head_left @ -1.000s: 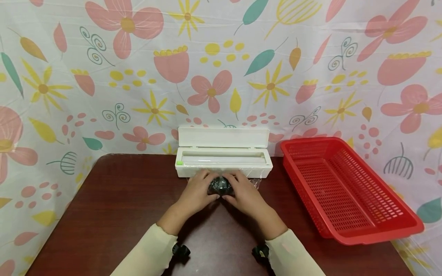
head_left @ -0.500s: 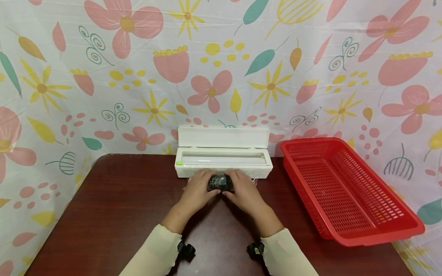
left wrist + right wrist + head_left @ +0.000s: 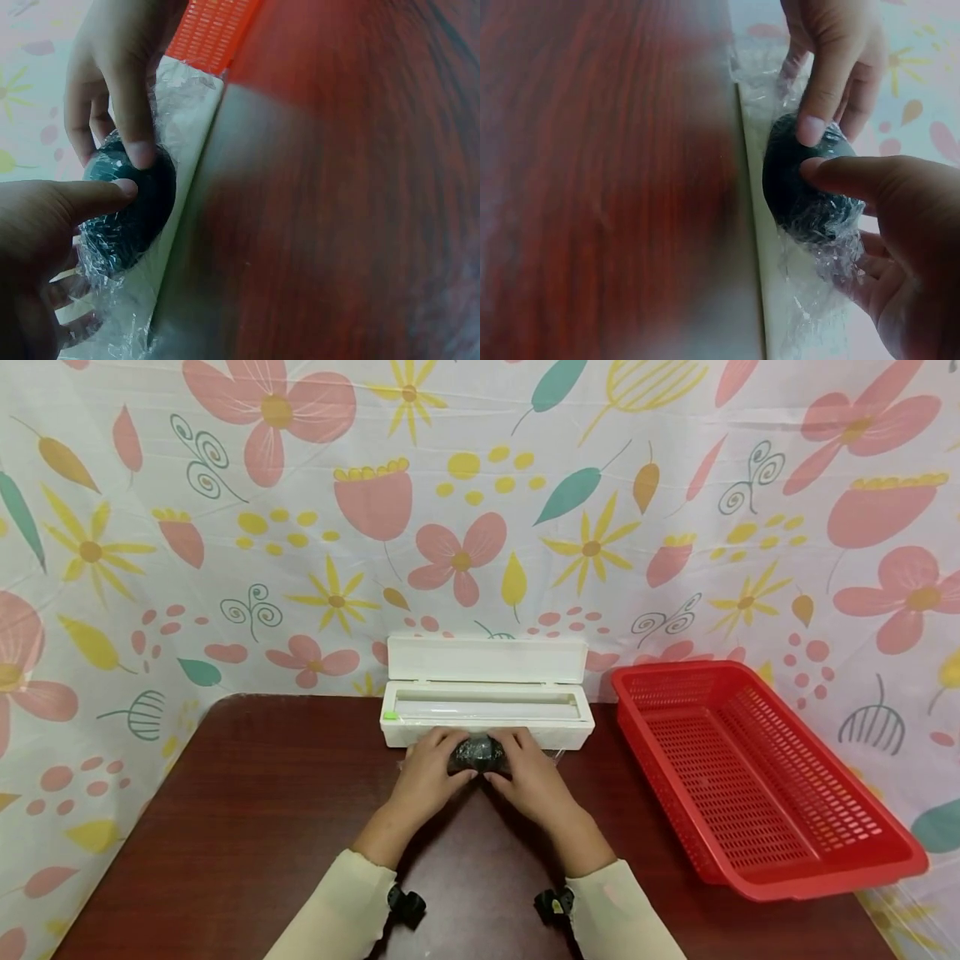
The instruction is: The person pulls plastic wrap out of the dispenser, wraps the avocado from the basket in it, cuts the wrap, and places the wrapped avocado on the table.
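A: Hands, first. What has each got?

B: Left hand [image 3: 433, 771] and right hand [image 3: 527, 774] both grasp one dark, rounded object wrapped in crinkled clear plastic film [image 3: 477, 753]. Fingers curl round it from either side; thumbs meet on its near face. The wrist views confirm: thumb tips [image 3: 124, 188] pressing the film against the dark surface, loose film [image 3: 821, 259] bunched under the right palm.

A: Location of the object?

B: Middle of the dark red-brown wooden table [image 3: 247, 810], toward its far edge, right up against the front of the white plastic film dispenser box [image 3: 487, 714]. Whether it touches the box or sits on the table, cannot tell; the hands cover its base.

A: The box?

B: Lid open and standing up against the flower-printed cloth backdrop [image 3: 225, 527]. Small green tab at its left end.

A: Anything else?

B: Red perforated plastic basket [image 3: 757, 777], at the right edge of the table, apart from the hands. Cream sleeves [image 3: 337, 910] at the near edge, a black wrist mount on each.
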### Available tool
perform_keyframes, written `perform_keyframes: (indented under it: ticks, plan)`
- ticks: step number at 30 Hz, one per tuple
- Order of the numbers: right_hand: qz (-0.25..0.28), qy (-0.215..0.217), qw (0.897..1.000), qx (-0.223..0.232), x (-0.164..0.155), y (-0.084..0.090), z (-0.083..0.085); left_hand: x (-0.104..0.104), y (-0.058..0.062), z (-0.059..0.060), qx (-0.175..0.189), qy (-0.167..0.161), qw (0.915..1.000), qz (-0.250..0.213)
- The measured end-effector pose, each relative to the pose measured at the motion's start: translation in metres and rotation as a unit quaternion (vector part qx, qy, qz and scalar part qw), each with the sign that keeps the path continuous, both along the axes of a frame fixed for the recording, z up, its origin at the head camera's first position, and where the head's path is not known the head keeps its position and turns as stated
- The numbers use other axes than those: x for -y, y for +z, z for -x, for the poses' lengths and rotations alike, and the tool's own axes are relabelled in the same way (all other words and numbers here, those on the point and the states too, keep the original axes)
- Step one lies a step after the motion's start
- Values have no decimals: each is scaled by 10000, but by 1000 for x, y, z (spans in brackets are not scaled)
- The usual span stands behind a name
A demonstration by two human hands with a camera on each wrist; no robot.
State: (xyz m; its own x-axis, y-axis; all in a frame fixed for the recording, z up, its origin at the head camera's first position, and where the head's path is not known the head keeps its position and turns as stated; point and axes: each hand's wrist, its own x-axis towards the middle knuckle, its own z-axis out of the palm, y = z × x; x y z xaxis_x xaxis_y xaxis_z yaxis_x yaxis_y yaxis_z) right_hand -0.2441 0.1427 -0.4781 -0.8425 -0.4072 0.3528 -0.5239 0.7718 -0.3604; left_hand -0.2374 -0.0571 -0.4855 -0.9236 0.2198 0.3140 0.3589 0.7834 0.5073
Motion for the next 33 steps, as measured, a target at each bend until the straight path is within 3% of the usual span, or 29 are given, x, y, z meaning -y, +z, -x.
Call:
perform_keyframes:
  ticks: [4,13,25,33]
  plan:
    - [51,65,9999,-59,-2,0,-1,0,-3,0,-375,-81,9992,117]
    - [43,69,9998,-181,-1,-4,1,-2,-5,-3,-593,-35,9970,492]
    - [143,197,9995,217,-2,-4,2,-2,-6,-4,-454,-67,9980,423]
    - [110,301,9995,43,-3,-2,3,-2,-3,-3,-383,-32,9987,334]
